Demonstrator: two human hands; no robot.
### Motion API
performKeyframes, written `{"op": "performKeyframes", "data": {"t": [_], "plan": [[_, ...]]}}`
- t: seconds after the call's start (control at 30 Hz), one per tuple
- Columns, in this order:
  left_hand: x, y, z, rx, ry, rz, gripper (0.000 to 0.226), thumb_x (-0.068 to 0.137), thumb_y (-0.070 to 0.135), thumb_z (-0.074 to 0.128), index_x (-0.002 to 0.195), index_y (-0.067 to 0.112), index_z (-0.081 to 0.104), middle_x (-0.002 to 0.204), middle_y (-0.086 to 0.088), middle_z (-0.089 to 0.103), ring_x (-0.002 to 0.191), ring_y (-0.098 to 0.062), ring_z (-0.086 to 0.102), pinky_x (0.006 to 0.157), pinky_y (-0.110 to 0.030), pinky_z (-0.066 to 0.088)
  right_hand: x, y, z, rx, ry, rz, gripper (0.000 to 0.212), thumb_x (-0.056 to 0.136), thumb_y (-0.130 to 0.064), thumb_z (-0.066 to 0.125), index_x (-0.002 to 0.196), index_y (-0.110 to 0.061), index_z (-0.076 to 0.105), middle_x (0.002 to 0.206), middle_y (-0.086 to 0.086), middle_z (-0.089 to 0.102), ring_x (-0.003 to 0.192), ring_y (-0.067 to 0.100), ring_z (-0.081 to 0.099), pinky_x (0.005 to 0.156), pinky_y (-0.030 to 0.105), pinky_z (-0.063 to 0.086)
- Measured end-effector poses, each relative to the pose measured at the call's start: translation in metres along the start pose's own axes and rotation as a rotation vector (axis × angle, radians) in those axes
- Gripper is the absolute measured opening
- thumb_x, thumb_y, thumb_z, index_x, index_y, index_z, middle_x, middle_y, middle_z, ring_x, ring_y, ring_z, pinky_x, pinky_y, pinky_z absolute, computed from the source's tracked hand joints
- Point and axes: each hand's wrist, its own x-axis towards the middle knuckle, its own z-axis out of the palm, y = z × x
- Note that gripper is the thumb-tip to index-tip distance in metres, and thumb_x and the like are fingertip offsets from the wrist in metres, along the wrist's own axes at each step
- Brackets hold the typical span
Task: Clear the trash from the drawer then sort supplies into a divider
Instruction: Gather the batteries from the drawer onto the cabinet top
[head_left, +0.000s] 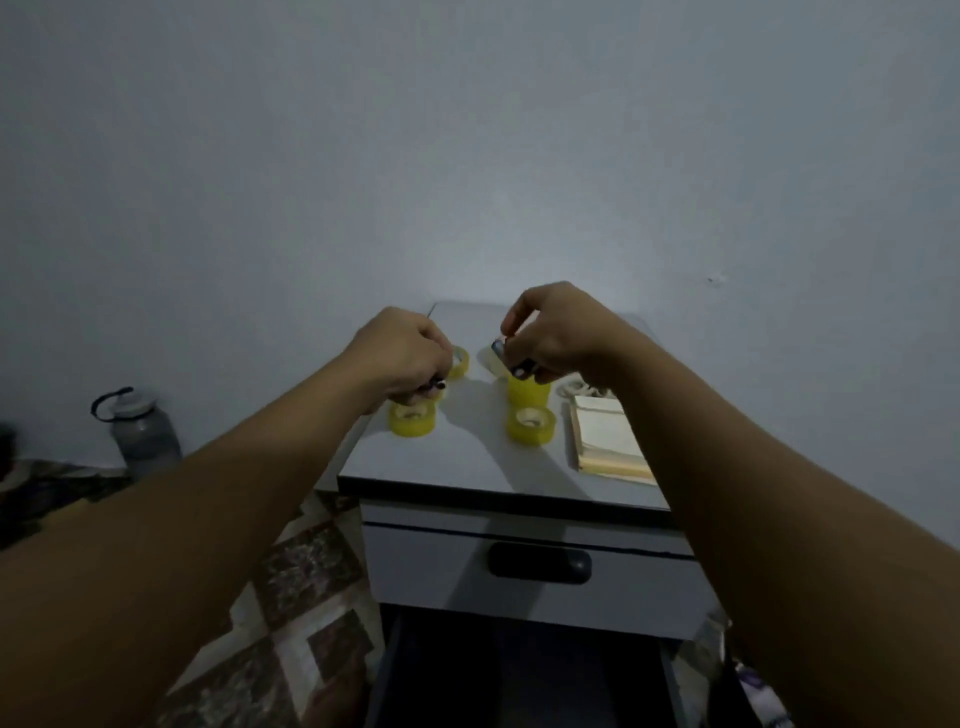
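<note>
Left hand (402, 353) and right hand (550, 332) each pinch dark bits (519, 368), clips maybe. One bump sends the 9 o'clock tape roll (413, 418) off the tabletop (467, 462).

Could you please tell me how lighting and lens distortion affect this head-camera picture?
Head view: dim bluish light, brightest on the middle of the wall; the yellow tape rolls cast soft shadows on the cabinet top; the wide lens stretches both forearms toward the corners; the small dark items pinched by the left hand and right hand are too dim and soft to identify.
</note>
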Motion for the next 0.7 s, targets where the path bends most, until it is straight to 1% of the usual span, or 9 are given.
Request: {"op": "performKeyframes", "data": {"t": [0.07,0.13,0.27,0.4,0.5,0.53,0.57,0.63,0.7], "plan": [[0.017,-0.001,0.007,0.028,-0.009,-0.019,0.012,0.080,-0.001,0.066,0.084,0.007,0.073,0.079,-0.017,0.073,0.055,-0.021,0.066,0.054,-0.030,0.055,0.029,-0.001,0.004,-0.064,-0.020,0.012,0.021,0.080,0.001,0.073,0.101,0.002,0.068,0.083,0.017,0.070,0.064,0.022,0.066,0.059,0.032,0.060],[0.029,-0.003,0.014,0.064,-0.013,-0.029,0.012,0.079,-0.001,0.067,0.086,0.006,0.074,0.080,-0.017,0.073,0.056,-0.023,0.068,0.053,-0.029,0.056,0.054,0.003,0.010,-0.091,-0.067,0.043,0.021,0.080,0.003,0.073,0.101,0.004,0.069,0.082,0.018,0.070,0.060,0.021,0.065,0.056,0.029,0.059],[0.042,-0.009,0.026,0.080,-0.016,-0.036,0.015,0.076,-0.004,0.069,0.086,0.007,0.073,0.077,-0.019,0.072,0.064,-0.032,0.074,0.059,-0.039,0.061,0.086,0.019,0.023,-0.094,-0.102,0.081,0.023,0.082,0.003,0.072,0.104,0.004,0.068,0.081,0.017,0.069,0.064,0.022,0.067,0.058,0.030,0.059],[0.047,-0.013,0.033,0.103,-0.016,-0.033,0.018,0.070,-0.004,0.072,0.083,0.008,0.072,0.071,-0.019,0.072,0.058,-0.033,0.072,0.055,-0.036,0.059,0.102,0.034,0.028,-0.074,-0.048,0.063,0.020,0.082,-0.001,0.073,0.102,0.001,0.068,0.075,0.010,0.065,0.058,0.016,0.064,0.058,0.030,0.059],[0.049,-0.017,0.038,0.173,0.000,-0.026,0.019,0.067,0.001,0.075,0.083,0.011,0.071,0.069,-0.012,0.072,0.048,-0.021,0.067,0.049,-0.025,0.055,0.107,0.039,0.030,-0.079,-0.027,0.055,0.020,0.079,-0.003,0.077,0.098,-0.002,0.070,0.075,0.008,0.066,0.059,0.015,0.064,0.056,0.028,0.058],[0.050,-0.019,0.040,0.193,0.001,-0.026,0.020,0.065,0.003,0.076,0.083,0.010,0.071,0.068,-0.011,0.072,0.047,-0.020,0.067,0.051,-0.027,0.057,0.108,0.040,0.031,-0.084,-0.021,0.050,0.020,0.079,-0.004,0.077,0.098,-0.003,0.070,0.076,0.008,0.065,0.060,0.015,0.063,0.055,0.027,0.058],[0.052,-0.021,0.043,0.210,-0.002,-0.025,0.023,0.062,0.004,0.077,0.084,0.008,0.072,0.067,-0.010,0.073,0.049,-0.021,0.069,0.056,-0.032,0.061,0.108,0.041,0.031,-0.085,-0.017,0.047,0.020,0.079,-0.004,0.077,0.098,-0.003,0.070,0.077,0.007,0.064,0.061,0.015,0.063,0.055,0.027,0.058],[0.053,-0.023,0.046,0.286,0.001,-0.006,0.027,0.057,0.010,0.081,0.083,0.008,0.073,0.072,-0.009,0.074,0.062,-0.024,0.072,0.067,-0.042,0.063,0.108,0.043,0.033,-0.086,-0.020,0.046,0.021,0.079,-0.004,0.077,0.098,-0.003,0.071,0.079,0.007,0.064,0.064,0.014,0.063,0.057,0.027,0.059],[0.052,-0.022,0.048,0.396,0.007,0.028,0.029,0.056,0.015,0.084,0.083,0.011,0.073,0.081,-0.007,0.072,0.075,-0.024,0.069,0.071,-0.040,0.062,0.109,0.045,0.034,-0.095,-0.022,0.042,0.021,0.078,-0.005,0.078,0.097,-0.003,0.071,0.081,0.007,0.065,0.067,0.016,0.064,0.061,0.030,0.061]]}}
